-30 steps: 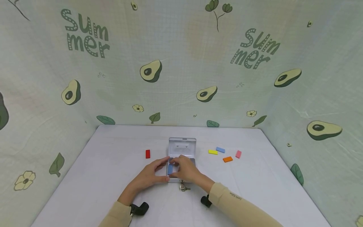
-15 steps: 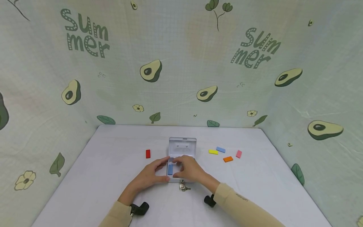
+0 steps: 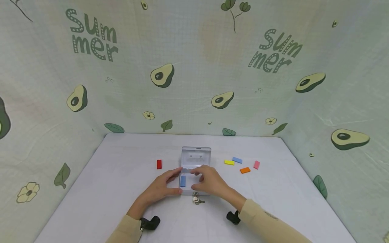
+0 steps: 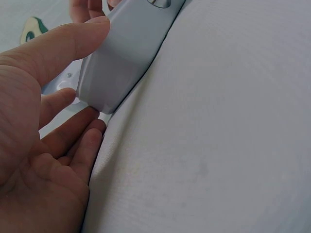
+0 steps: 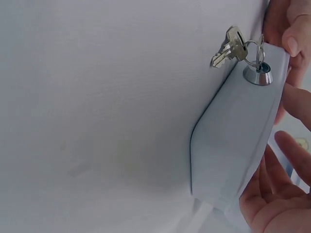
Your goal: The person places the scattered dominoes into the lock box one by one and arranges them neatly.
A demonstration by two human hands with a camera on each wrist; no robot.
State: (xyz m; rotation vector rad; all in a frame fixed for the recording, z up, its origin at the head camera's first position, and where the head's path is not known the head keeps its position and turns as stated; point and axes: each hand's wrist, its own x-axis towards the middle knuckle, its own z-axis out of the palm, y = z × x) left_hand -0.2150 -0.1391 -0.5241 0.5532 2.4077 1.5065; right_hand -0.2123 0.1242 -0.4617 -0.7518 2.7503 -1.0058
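Note:
A small pale grey metal lock box (image 3: 187, 192) stands with its lid (image 3: 196, 156) raised. Inside, along the left wall, lies a blue rectangular block (image 3: 183, 181). My left hand (image 3: 161, 186) steadies the box by its left side, thumb at the front corner and forefinger at the back one. In the left wrist view the thumb (image 4: 80, 41) rests along the front top edge. My right hand (image 3: 211, 181) hovers over the box's right part, thumb and forefinger spread with nothing between them. Keys (image 5: 232, 48) hang from the lock (image 5: 257, 74) on the front wall.
On the white table (image 3: 127, 168), a red block (image 3: 159, 164) lies left of the box. To its right lie a yellow block (image 3: 229, 162), another blue block (image 3: 237, 160), an orange block (image 3: 244, 170) and a pink block (image 3: 256, 165). A printed cloth (image 3: 188, 54) hangs behind.
My right hand has let go of the blue block inside the box and drawn away to the right, its fingers spread. The left hand has stayed at the box's left side.

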